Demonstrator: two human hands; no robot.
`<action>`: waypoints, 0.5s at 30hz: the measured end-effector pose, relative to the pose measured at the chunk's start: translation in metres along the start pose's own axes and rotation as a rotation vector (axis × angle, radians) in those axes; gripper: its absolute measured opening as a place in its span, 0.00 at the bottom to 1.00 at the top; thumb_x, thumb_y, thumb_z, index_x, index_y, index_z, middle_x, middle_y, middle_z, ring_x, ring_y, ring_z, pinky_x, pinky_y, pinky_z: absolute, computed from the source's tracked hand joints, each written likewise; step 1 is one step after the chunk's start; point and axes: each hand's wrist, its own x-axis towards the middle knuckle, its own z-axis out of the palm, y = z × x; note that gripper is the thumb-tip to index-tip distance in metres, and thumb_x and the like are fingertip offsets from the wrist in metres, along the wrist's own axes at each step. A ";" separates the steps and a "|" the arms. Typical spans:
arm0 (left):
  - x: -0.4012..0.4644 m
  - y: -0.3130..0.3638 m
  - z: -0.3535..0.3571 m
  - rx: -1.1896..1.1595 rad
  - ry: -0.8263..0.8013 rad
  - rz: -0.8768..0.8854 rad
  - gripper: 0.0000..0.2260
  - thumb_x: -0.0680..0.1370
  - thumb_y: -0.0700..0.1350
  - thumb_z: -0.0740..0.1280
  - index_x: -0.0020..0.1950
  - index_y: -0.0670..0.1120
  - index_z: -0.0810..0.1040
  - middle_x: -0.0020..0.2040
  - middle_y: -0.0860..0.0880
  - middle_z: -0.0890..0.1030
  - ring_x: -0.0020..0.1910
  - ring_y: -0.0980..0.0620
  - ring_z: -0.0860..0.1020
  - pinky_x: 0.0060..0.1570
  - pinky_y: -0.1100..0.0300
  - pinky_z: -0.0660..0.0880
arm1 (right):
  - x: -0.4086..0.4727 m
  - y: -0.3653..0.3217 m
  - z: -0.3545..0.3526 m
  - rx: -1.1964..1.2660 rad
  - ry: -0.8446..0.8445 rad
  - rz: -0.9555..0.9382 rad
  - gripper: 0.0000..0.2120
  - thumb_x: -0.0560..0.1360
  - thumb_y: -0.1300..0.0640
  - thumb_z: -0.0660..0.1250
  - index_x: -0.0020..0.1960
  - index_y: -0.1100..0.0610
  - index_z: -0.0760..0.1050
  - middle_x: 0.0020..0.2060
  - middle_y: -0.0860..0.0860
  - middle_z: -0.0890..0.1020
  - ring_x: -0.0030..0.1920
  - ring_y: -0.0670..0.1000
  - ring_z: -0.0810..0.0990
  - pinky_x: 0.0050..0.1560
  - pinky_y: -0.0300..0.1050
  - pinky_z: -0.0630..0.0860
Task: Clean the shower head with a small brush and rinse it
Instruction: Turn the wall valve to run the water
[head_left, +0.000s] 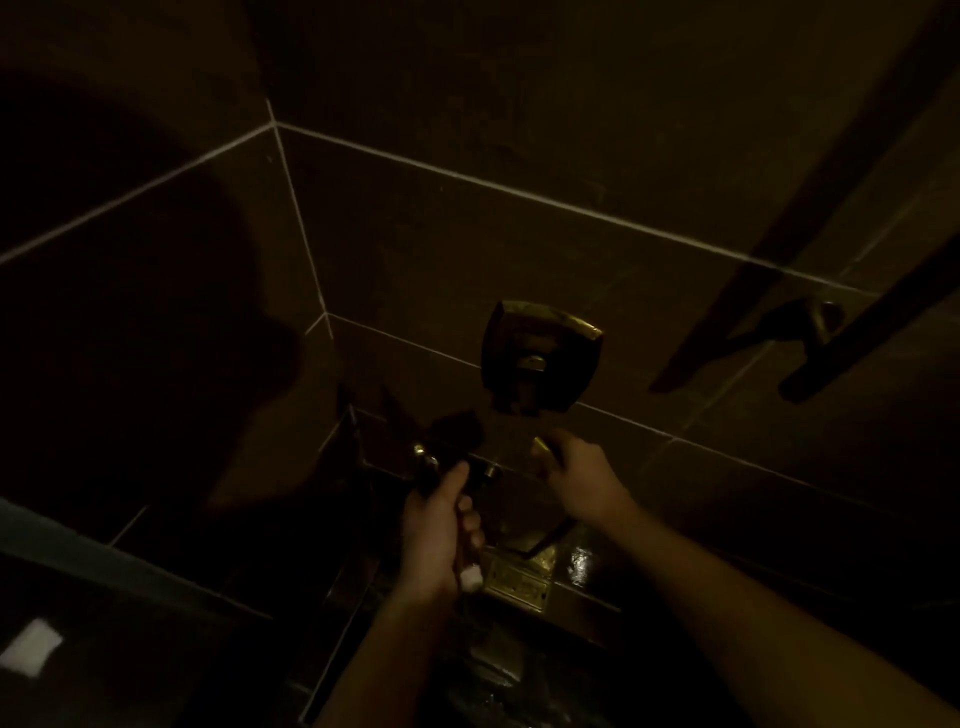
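Very dim in here, a tiled shower corner. The right hand grips the handle of the shower head, holding it upright in front of the wall, its square head raised above both hands. The left hand is curled around the brush, whose pale end pokes out below the fingers, just left of the handle. Wet floor tiles glint beneath. A rail crosses at right.

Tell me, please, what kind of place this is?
Probably a dim tiled shower: tiled walls meet in a corner, the right hand holds a shower head, and a floor drain shows below.
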 end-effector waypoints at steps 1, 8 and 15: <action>-0.001 0.001 0.005 -0.038 0.002 -0.024 0.11 0.76 0.50 0.73 0.44 0.45 0.75 0.28 0.52 0.70 0.23 0.56 0.68 0.21 0.62 0.66 | -0.013 0.002 -0.003 0.000 0.016 -0.020 0.11 0.80 0.54 0.61 0.59 0.57 0.76 0.48 0.55 0.83 0.45 0.52 0.82 0.39 0.41 0.74; -0.026 -0.002 0.039 0.327 0.142 0.350 0.22 0.80 0.51 0.70 0.71 0.51 0.67 0.50 0.47 0.82 0.35 0.54 0.80 0.32 0.57 0.77 | -0.066 0.014 -0.025 -0.060 0.019 -0.036 0.11 0.81 0.52 0.60 0.60 0.55 0.75 0.44 0.53 0.82 0.34 0.47 0.78 0.32 0.41 0.73; -0.064 -0.015 0.056 0.431 0.266 0.540 0.09 0.80 0.47 0.70 0.54 0.42 0.79 0.43 0.46 0.81 0.36 0.53 0.79 0.33 0.61 0.73 | -0.103 0.024 -0.042 -0.233 0.079 -0.150 0.14 0.79 0.54 0.62 0.65 0.48 0.73 0.56 0.49 0.81 0.53 0.49 0.81 0.51 0.46 0.80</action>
